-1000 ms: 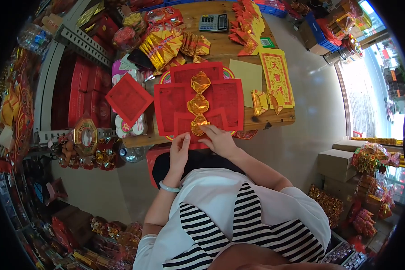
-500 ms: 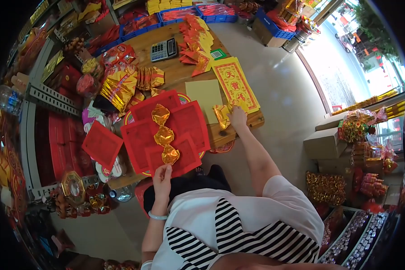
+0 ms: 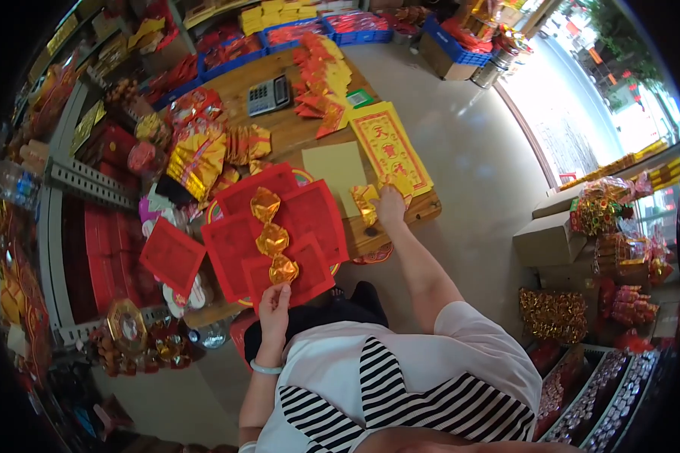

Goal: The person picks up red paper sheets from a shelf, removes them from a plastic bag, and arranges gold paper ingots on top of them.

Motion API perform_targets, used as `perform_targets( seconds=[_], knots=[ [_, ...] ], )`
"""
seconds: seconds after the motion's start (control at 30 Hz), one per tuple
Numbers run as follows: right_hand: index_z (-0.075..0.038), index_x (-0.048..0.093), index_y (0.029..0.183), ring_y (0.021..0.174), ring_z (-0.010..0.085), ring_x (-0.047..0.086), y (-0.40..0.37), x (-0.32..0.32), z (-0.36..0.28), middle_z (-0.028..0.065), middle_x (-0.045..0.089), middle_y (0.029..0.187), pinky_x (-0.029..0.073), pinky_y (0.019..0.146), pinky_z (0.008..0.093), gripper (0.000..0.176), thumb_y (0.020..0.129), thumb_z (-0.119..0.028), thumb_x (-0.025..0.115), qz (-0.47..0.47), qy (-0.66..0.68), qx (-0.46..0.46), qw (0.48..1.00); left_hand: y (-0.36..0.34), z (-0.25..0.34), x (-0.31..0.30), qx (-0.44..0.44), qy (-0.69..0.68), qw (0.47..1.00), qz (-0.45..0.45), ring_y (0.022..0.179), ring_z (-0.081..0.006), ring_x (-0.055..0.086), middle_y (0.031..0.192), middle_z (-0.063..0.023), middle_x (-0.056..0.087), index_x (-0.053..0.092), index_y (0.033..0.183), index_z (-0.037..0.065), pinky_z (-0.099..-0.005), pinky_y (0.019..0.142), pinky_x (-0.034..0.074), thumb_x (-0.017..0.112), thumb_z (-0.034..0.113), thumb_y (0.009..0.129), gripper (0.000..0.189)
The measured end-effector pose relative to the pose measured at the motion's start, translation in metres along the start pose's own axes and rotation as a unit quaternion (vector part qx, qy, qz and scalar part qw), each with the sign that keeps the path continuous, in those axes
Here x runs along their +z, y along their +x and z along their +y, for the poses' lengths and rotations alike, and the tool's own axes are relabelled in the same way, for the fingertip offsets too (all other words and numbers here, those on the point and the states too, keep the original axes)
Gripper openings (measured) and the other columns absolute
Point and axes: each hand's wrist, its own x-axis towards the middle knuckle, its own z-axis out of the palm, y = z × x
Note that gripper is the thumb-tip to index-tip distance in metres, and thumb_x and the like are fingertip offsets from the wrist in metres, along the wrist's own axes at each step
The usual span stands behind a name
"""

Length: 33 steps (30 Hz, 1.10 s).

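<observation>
Red paper sheets (image 3: 319, 219) lie fanned out at the near end of the table, over a round mat with a rainbow rim. Down their middle runs a row of three gold foil paper ingots (image 3: 272, 241). My left hand (image 3: 273, 303) pinches the near edge of the lowest red sheet, just below the nearest ingot. At the table's right corner, my right hand (image 3: 391, 207) has its fingers closed on a folded gold paper piece (image 3: 397, 183). Another gold folded piece (image 3: 365, 204) lies just left of it. Beside them are a plain tan sheet (image 3: 332, 170) and yellow printed paper (image 3: 389, 143).
A calculator (image 3: 269, 95) and a stack of red-and-yellow folded papers (image 3: 321, 79) sit farther back on the wooden table (image 3: 295, 136). Gold packets (image 3: 196, 162) crowd its left side. A single red sheet (image 3: 173, 257) lies left. Metal shelving (image 3: 91, 175) stands close by; cartons (image 3: 549, 235) are at right.
The view has shifted slightly. My right hand stays at the gold folded pieces, its fingers now farther over them. My left hand still pinches the red sheet's edge.
</observation>
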Motion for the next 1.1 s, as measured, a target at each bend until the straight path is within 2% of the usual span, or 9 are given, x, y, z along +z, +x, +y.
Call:
perform_targets(
  seconds=[0.37, 0.57, 0.6, 0.73, 0.8, 0.9, 0.93, 1.0, 1.1],
  knots=[
    [-0.007, 0.058, 0.088, 0.084, 0.0323, 0.06, -0.01, -0.01, 0.011, 0.0103, 0.06, 0.089, 0.048, 0.074, 0.0412, 0.019, 0.08, -0.019, 0.069, 0.084, -0.031, -0.059, 0.994, 0.005, -0.003, 0.006, -0.006, 0.033, 0.999, -0.025, 0.085, -0.0124, 0.059, 0.094, -0.0066, 0.065, 0.064, 0.107, 0.002, -0.0225, 0.071, 0.047, 0.059, 0.022, 0.095, 0.024],
    [-0.005, 0.056, 0.087, 0.066, 0.0209, 0.056, -0.022, -0.08, -0.024, 0.0069, 0.058, 0.077, 0.046, 0.062, 0.0319, 0.014, 0.082, -0.011, 0.068, 0.089, 0.265, -0.044, 0.959, 0.001, 0.017, 0.014, -0.008, 0.015, 0.999, -0.043, 0.086, -0.0126, 0.06, 0.096, -0.0072, 0.065, 0.064, 0.108, 0.001, -0.0229, 0.073, 0.047, 0.058, 0.022, 0.096, 0.025],
    [-0.005, 0.057, 0.088, 0.062, 0.0141, 0.052, -0.023, -0.085, -0.032, 0.0042, 0.058, 0.075, 0.044, 0.06, 0.0273, 0.011, 0.083, -0.008, 0.067, 0.062, 0.371, -0.072, 0.924, 0.0, 0.022, 0.016, -0.001, -0.003, 0.999, -0.046, 0.087, -0.0125, 0.06, 0.096, -0.0072, 0.065, 0.063, 0.108, 0.001, -0.023, 0.073, 0.048, 0.058, 0.022, 0.096, 0.025],
    [-0.006, 0.06, 0.089, 0.065, 0.011, 0.052, -0.072, -0.135, -0.084, 0.0025, 0.061, 0.075, 0.043, 0.06, 0.0233, 0.011, 0.085, -0.014, 0.067, -0.209, 0.469, -0.097, 0.853, 0.005, 0.032, 0.03, 0.024, -0.064, 0.995, -0.069, 0.085, -0.0114, 0.059, 0.095, -0.0069, 0.064, 0.063, 0.106, 0.0, -0.0225, 0.073, 0.048, 0.057, 0.022, 0.097, 0.025],
    [-0.007, 0.06, 0.09, 0.065, 0.011, 0.053, -0.099, -0.155, -0.11, 0.0021, 0.061, 0.076, 0.043, 0.06, 0.0231, 0.011, 0.085, -0.015, 0.067, -0.267, 0.465, -0.191, 0.822, 0.008, 0.035, 0.034, 0.042, -0.123, 0.988, -0.082, 0.081, -0.0099, 0.058, 0.09, -0.0062, 0.064, 0.063, 0.102, 0.0, -0.0215, 0.071, 0.047, 0.056, 0.023, 0.097, 0.024],
    [-0.007, 0.059, 0.088, 0.067, 0.0128, 0.055, -0.131, -0.167, -0.139, 0.0023, 0.061, 0.077, 0.045, 0.061, 0.0254, 0.011, 0.086, -0.014, 0.067, -0.301, 0.436, -0.182, 0.829, 0.009, 0.038, 0.033, 0.056, -0.124, 0.988, -0.072, 0.076, -0.0085, 0.055, 0.085, -0.0051, 0.063, 0.063, 0.097, -0.001, -0.0205, 0.068, 0.045, 0.056, 0.023, 0.097, 0.025],
    [-0.007, 0.059, 0.088, 0.067, 0.0128, 0.055, -0.135, -0.161, -0.142, 0.0023, 0.061, 0.077, 0.045, 0.061, 0.0254, 0.011, 0.086, -0.014, 0.067, -0.296, 0.438, -0.179, 0.83, 0.009, 0.039, 0.032, 0.061, -0.1, 0.992, -0.049, 0.073, -0.0079, 0.054, 0.082, -0.0044, 0.062, 0.063, 0.095, 0.0, -0.02, 0.066, 0.044, 0.056, 0.023, 0.098, 0.025],
    [-0.006, 0.057, 0.088, 0.064, 0.0135, 0.054, -0.146, -0.147, -0.151, 0.0037, 0.06, 0.076, 0.045, 0.06, 0.0261, 0.012, 0.087, -0.013, 0.066, -0.123, 0.349, -0.274, 0.888, 0.006, 0.04, 0.029, 0.07, -0.05, 0.996, -0.005, 0.068, -0.0067, 0.051, 0.077, -0.003, 0.061, 0.062, 0.09, 0.0, -0.0189, 0.063, 0.042, 0.056, 0.024, 0.098, 0.026],
    [-0.005, 0.056, 0.089, 0.062, 0.0136, 0.053, -0.154, -0.137, -0.165, 0.0041, 0.059, 0.075, 0.044, 0.058, 0.0257, 0.012, 0.087, -0.013, 0.065, -0.001, 0.311, -0.323, 0.894, 0.0, 0.041, 0.032, 0.11, -0.017, 0.994, 0.015, 0.065, -0.0055, 0.049, 0.073, -0.0011, 0.058, 0.062, 0.086, 0.0, -0.0178, 0.061, 0.041, 0.055, 0.024, 0.099, 0.028]
  ],
)
